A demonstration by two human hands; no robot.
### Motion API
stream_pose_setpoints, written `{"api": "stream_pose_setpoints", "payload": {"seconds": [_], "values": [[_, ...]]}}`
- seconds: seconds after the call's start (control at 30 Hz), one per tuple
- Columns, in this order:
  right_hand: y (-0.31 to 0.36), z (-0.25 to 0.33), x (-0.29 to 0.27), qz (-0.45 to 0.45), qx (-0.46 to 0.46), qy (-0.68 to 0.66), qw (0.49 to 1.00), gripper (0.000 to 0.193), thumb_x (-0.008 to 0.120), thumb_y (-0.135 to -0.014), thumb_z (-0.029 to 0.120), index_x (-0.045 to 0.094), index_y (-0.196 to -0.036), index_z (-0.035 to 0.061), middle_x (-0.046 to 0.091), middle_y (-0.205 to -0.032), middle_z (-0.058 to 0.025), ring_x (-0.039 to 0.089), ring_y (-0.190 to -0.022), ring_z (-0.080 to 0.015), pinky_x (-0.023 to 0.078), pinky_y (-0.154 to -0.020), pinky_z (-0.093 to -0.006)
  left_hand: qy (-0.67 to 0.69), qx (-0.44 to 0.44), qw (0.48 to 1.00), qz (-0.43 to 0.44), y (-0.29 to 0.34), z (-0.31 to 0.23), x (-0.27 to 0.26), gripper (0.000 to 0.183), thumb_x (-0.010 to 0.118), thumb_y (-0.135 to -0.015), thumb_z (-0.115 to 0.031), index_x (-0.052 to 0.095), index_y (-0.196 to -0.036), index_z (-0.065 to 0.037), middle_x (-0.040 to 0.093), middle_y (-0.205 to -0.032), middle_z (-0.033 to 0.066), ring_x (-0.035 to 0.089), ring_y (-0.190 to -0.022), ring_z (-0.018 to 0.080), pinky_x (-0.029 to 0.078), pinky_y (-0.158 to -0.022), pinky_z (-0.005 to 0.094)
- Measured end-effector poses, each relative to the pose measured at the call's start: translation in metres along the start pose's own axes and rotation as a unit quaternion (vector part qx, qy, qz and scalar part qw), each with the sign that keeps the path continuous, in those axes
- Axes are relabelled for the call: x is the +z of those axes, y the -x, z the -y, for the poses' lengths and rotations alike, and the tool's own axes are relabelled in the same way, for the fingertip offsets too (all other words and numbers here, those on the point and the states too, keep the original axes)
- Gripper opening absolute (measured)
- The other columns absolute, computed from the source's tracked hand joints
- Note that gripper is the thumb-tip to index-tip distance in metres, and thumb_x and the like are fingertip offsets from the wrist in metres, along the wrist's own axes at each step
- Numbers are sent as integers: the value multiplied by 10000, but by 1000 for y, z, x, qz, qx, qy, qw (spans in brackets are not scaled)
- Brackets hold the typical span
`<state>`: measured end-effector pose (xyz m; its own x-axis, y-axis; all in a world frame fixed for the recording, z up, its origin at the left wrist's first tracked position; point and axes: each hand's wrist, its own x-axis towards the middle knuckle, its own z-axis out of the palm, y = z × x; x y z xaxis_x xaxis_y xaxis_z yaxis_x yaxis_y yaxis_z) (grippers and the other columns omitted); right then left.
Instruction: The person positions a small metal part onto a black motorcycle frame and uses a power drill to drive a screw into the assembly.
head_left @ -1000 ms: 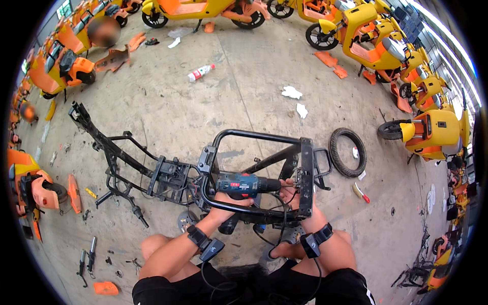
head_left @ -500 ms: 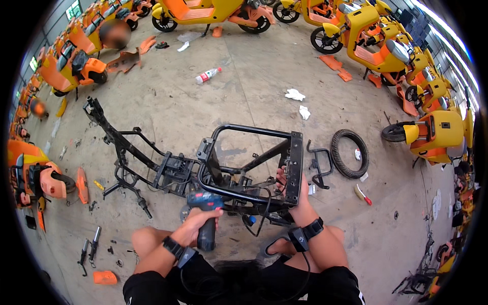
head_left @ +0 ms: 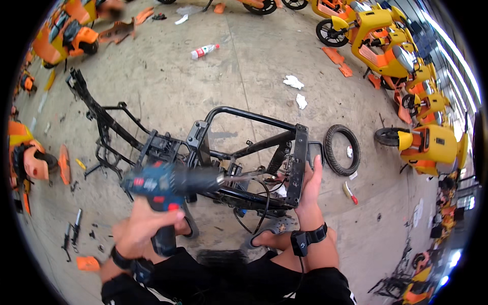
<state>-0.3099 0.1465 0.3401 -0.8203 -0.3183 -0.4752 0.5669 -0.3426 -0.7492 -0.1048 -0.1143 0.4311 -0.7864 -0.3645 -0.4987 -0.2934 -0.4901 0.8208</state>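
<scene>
Since half a second ago, the drill (head_left: 152, 184) has swung to the left and up off the near side of the black metal frame (head_left: 199, 136), and the right hand (head_left: 311, 190) now shows its thumb raised to the right of the frame's end plate (head_left: 297, 170). The left hand (head_left: 145, 223) is closed around the drill's handle, both a little blurred; the drill is blue and black, held above the near left part of the frame, and its long thin bit (head_left: 241, 178) points right, toward the plate. The right hand lies along the right side of that plate, thumb apart from the rest; its other fingers are largely hidden by the metal, so I cannot tell whether they grip it. The two hands are well apart. The frame lies across the floor in front of the person, with a loop of black cable (head_left: 268, 201) at its near right part. Just beyond its right end lies a tyre (head_left: 329, 152), and nearer on that side a red-handled tool (head_left: 349, 193). On the far floor are a plastic bottle (head_left: 204, 51) and white scraps (head_left: 293, 82); a yellow scooter (head_left: 432, 145) stands farther right.
</scene>
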Motion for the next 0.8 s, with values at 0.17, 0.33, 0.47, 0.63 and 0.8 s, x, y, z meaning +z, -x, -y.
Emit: {"api": "stream_pose_setpoints", "payload": {"seconds": [0.17,0.33,0.47,0.63,0.8], "values": [[1,3,13,-3,-140,94,986,627,549,-890,296,311,-1380,-14,517,-1225,-123,571,-1025,-213,506,-811,-332,-92,-115,984,97,-63,-28,30,341,723,-759,-40,528,-1032,21,568,-777,69,589,-574,156,520,-530,285],[-5,5,4,-57,-334,218,915,699,608,-834,90,245,-1423,-6,327,-1432,-214,339,-1326,-284,317,-1057,-378,-43,-184,978,83,-69,-33,38,245,678,-814,-115,519,-936,25,575,-738,96,607,-579,191,539,-543,324],[10,25,15,13,-389,268,882,674,596,-825,34,267,-1411,-10,360,-1410,-216,402,-1286,-286,323,-1055,-390,49,-215,970,105,-65,-34,30,263,655,-825,-106,480,-959,36,582,-748,126,617,-589,226,559,-566,377],[48,34,77,106,-258,143,950,821,673,-773,-11,190,-1437,11,405,-1366,-202,437,-1247,-280,369,-1023,-386,162,-248,932,210,-40,-31,23,335,537,-860,-250,500,-1041,28,576,-752,179,608,-599,292,554,-555,413],[70,7,76,245,-78,-14,966,983,762,-713,105,125,-1461,80,323,-1434,-187,420,-1267,-317,366,-1041,-471,211,-285,890,286,-22,-28,19,404,472,-878,-338,501,-1037,33,569,-737,183,583,-573,299,536,-536,407]]}}
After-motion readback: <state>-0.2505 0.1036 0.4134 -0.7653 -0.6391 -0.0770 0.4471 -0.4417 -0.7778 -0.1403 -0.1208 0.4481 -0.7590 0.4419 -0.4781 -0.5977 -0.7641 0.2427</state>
